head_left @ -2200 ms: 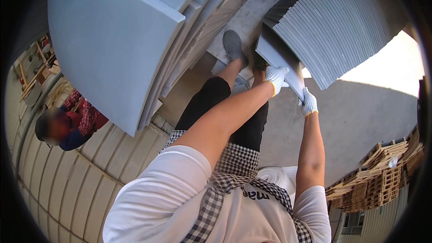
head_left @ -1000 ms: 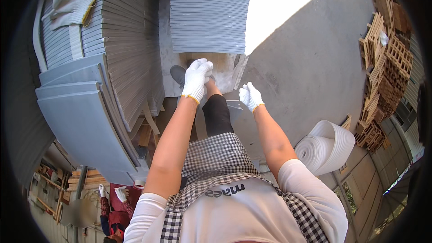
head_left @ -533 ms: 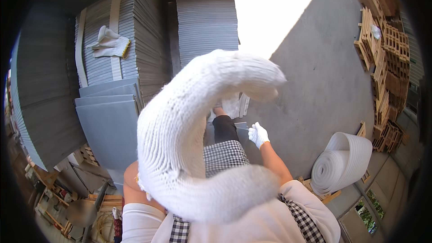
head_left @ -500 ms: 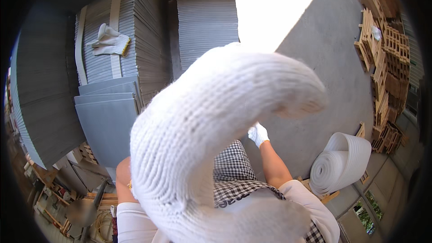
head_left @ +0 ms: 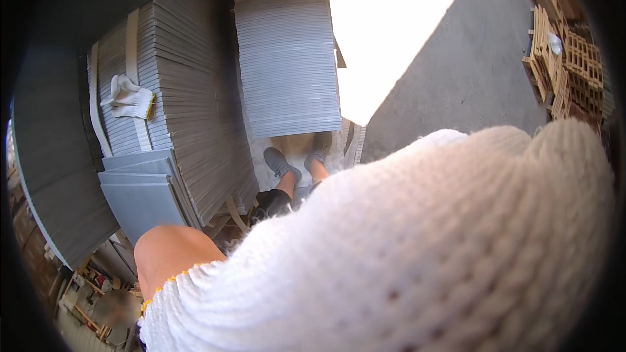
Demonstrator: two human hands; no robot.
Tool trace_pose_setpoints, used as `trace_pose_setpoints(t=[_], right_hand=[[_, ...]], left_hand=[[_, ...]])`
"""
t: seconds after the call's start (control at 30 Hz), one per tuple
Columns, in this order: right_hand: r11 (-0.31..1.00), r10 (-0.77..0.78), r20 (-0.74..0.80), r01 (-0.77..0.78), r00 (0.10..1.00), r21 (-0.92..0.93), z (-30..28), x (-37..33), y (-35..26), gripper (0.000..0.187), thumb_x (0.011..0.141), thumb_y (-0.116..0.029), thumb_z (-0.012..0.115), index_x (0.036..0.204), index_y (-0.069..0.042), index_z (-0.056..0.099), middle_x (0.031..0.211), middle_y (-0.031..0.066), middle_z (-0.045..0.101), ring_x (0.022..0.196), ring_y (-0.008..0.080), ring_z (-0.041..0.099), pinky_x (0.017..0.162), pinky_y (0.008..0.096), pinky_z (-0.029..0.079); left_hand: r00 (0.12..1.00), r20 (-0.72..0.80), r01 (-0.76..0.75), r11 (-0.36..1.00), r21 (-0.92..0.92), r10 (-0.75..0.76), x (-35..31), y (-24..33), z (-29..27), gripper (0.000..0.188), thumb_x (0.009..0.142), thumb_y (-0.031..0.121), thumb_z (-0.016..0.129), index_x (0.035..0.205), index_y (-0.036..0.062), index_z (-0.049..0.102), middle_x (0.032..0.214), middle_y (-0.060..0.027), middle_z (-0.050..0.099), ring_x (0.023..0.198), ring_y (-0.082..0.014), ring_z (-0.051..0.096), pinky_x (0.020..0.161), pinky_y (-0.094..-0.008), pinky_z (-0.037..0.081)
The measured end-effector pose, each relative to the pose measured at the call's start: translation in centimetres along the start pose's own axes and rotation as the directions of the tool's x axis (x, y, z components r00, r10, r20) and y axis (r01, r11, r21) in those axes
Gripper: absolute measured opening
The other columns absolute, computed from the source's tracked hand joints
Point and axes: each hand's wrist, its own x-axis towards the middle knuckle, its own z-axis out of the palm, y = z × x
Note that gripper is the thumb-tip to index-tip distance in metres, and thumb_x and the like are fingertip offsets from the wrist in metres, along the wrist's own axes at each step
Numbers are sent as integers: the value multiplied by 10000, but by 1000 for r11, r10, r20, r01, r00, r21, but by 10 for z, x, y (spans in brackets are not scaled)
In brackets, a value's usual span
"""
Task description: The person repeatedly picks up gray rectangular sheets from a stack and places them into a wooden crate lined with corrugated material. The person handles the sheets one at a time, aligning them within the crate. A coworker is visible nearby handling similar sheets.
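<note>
Since half a second earlier, the gloved left hand [head_left: 404, 241] had been brought closer to the lens, so that the lower right of the view was filled and the right hand was no longer shown. How far the left hand's fingers were spread could not be told, nor whether anything was gripped. Ahead of that hand and to its left stood the stack of grey panels [head_left: 287, 72], its near edge just beyond the grey shoes [head_left: 279, 161], its visible face stretched lengthwise away from them. Which hand was nearer could not be judged. Near the strapped stack's [head_left: 202, 104] right-hand edge, a spare glove [head_left: 130, 100] was seen.
</note>
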Motion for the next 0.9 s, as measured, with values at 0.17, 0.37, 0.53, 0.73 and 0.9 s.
trace_pose_setpoints(t=[0.17,0.37,0.53,0.73,0.9], right_hand=[[999,33,-3,-33,999,-32,-8,19,-10,238,986,-329,578,936,-97,599,748,57,584,573,165,544,471,305,441],[998,11,-21,-12,1000,-61,-7,27,-36,276,988,-366,573,987,-90,591,779,68,604,583,158,559,468,297,450],[982,-6,30,11,1000,-188,14,12,-70,316,989,-398,569,1030,-85,585,805,77,621,591,153,572,467,290,458],[958,-67,66,83,996,-274,38,-15,-107,373,1000,-422,539,1108,-69,587,856,81,652,621,148,611,492,286,505],[940,-119,86,140,989,-310,74,-39,-118,384,1005,-426,527,1115,-64,588,858,81,648,632,157,613,492,293,505]], left_hand=[[996,82,23,999,31,-25,42,-8,0,592,864,401,678,1266,-26,593,1187,-189,657,1175,-307,619,1103,-457,400],[995,43,91,995,-34,-90,62,-14,-27,574,883,403,647,1249,-37,603,1172,-192,663,1166,-310,627,1093,-463,411],[881,-331,211,908,-363,-337,22,21,-100,563,899,404,622,1235,-47,611,1159,-195,667,1158,-313,633,1084,-468,421],[405,-485,-183,451,-874,-775,-47,-9,-101,460,915,348,596,1182,-23,640,1086,-162,690,1095,-282,653,1054,-437,431],[140,-38,-36,33,-999,-989,-111,-61,-13,312,904,298,640,1080,43,667,931,-96,699,895,-216,638,928,-370,440]])
